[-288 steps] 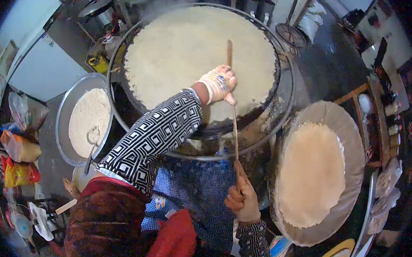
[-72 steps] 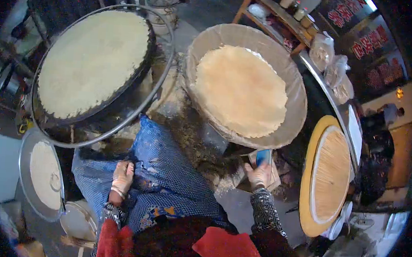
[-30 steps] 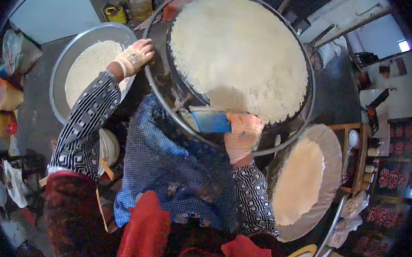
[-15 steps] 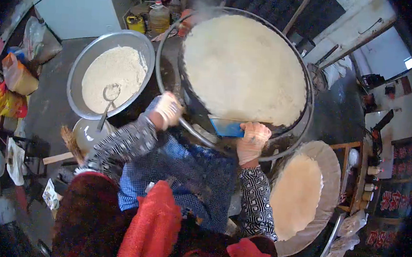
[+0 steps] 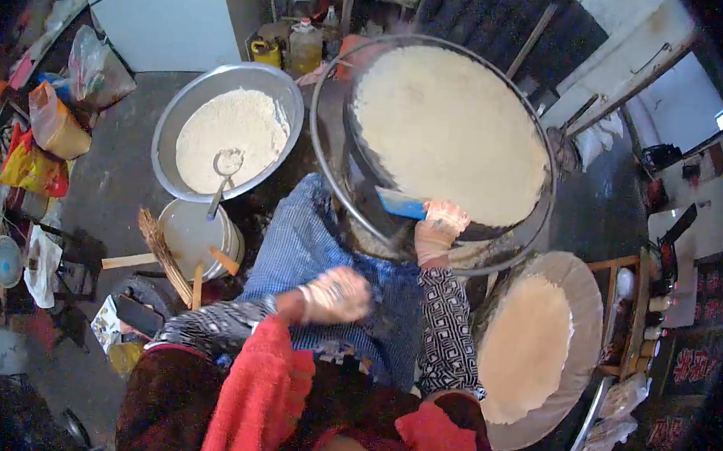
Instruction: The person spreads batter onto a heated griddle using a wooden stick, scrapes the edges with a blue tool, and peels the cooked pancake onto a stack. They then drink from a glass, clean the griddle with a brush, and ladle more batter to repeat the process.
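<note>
My right hand (image 5: 441, 229), in a thin pale glove, grips the handle of a blue scraper (image 5: 400, 204) at the near-left edge of a large round griddle (image 5: 368, 161). A pale thin sheet of batter (image 5: 452, 131) covers most of the griddle. Over my lap, in front of the blue checked apron (image 5: 294, 229), my left hand (image 5: 336, 296) is gloved too, its fingers curled and blurred; what it holds, if anything, is hidden. A ladle (image 5: 220, 190) rests in the metal basin (image 5: 166, 141) of pale batter, left of the griddle.
Below the basin stands a bucket (image 5: 230, 246) with a straw brush (image 5: 162, 253) across it. A round tray (image 5: 585, 325) with flat tan sheets lies at the right. An oil jug (image 5: 305, 50) stands behind, and plastic bags (image 5: 58, 125) hang at the left.
My left hand has moved from the griddle's left rim down and toward my body. The scraper in my right hand has tilted and shifted slightly up. The whole view has shifted a little.
</note>
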`<state>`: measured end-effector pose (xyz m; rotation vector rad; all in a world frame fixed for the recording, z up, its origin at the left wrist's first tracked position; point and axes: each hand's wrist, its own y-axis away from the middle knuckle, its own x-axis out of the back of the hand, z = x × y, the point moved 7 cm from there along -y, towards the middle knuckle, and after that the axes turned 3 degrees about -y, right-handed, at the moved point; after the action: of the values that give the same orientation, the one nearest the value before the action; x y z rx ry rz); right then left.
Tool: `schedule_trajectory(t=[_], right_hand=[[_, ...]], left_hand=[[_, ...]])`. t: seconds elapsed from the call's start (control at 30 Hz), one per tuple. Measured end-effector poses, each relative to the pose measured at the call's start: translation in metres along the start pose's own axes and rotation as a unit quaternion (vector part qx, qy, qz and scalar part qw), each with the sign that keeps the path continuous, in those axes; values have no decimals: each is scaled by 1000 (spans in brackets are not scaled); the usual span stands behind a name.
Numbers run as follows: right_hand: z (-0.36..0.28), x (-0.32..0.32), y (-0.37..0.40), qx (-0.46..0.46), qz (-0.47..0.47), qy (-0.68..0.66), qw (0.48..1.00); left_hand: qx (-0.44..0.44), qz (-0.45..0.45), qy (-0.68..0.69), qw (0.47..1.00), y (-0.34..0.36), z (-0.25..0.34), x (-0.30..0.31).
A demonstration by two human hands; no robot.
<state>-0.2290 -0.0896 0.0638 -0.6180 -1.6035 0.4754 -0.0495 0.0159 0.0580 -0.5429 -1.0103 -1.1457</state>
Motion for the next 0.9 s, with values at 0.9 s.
schedule_trajectory(t=[0.9], right_hand=[[-4,2,-18,-4,-75,52,996]], left_hand=[[67,277,-84,955,80,-96,104]])
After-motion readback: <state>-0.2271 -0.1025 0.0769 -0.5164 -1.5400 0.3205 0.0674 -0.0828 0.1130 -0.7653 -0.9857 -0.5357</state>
